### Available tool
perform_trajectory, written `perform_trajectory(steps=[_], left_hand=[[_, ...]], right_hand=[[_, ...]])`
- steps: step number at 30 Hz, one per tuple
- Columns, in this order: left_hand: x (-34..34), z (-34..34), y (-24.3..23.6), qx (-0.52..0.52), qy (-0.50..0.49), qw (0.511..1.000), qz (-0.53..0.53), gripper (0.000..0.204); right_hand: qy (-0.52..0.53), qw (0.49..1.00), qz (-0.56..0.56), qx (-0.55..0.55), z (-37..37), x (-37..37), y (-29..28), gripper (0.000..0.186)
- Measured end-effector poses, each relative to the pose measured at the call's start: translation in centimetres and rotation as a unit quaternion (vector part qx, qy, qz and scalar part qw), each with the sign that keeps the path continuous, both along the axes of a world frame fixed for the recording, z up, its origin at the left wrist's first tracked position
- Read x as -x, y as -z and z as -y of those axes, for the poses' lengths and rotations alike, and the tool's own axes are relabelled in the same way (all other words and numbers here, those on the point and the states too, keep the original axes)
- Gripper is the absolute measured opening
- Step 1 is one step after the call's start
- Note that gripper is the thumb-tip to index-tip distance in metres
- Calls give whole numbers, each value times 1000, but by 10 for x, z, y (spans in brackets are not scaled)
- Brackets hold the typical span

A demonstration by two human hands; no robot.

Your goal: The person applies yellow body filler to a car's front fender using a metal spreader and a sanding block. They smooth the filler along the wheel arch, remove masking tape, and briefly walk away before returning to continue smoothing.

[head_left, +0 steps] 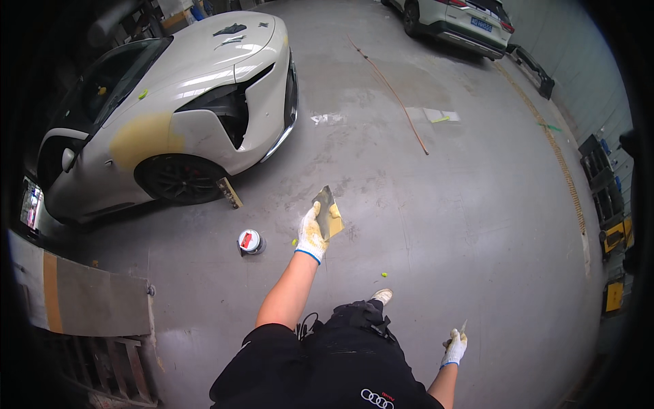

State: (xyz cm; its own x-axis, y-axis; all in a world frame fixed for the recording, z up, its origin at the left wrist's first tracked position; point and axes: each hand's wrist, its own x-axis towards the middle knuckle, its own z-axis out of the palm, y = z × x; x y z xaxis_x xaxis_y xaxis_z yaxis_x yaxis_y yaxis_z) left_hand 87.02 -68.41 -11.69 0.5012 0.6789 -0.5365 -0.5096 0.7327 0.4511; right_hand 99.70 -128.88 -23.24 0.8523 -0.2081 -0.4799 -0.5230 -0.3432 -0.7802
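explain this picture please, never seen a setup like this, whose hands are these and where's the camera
There's no robot: these are one person's own hands in whitish gloves. The single picture comes from a wide fisheye camera on the person's head, looking down, so edges bend.

The left hand holds a flat plate, partly grey, partly yellowish. The right hand holds a thin tool, too small to identify.

On the grey floor stand a tin and, at upper left, a white car with a yellowish patch above its front wheel.

Logo (377,399) on shirt (317,378), plate (481,24) on car (441,15)
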Motion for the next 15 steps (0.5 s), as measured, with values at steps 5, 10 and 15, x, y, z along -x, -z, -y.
perform_trajectory(steps=[5, 10, 15], left_hand=[[-118, 42, -3, 39, -31, 998, -30, 25], [-216, 50, -22, 2, -72, 997, -16, 25], [-293, 66, -47, -12, -121, 992, -31, 25]], right_hand=[[-55, 983, -165, 64, 127, -37, 62, 17], [30, 959, -260, 103, 205, -107, 87, 19], [-30, 960, -262, 91, 187, -289, 86, 20]])
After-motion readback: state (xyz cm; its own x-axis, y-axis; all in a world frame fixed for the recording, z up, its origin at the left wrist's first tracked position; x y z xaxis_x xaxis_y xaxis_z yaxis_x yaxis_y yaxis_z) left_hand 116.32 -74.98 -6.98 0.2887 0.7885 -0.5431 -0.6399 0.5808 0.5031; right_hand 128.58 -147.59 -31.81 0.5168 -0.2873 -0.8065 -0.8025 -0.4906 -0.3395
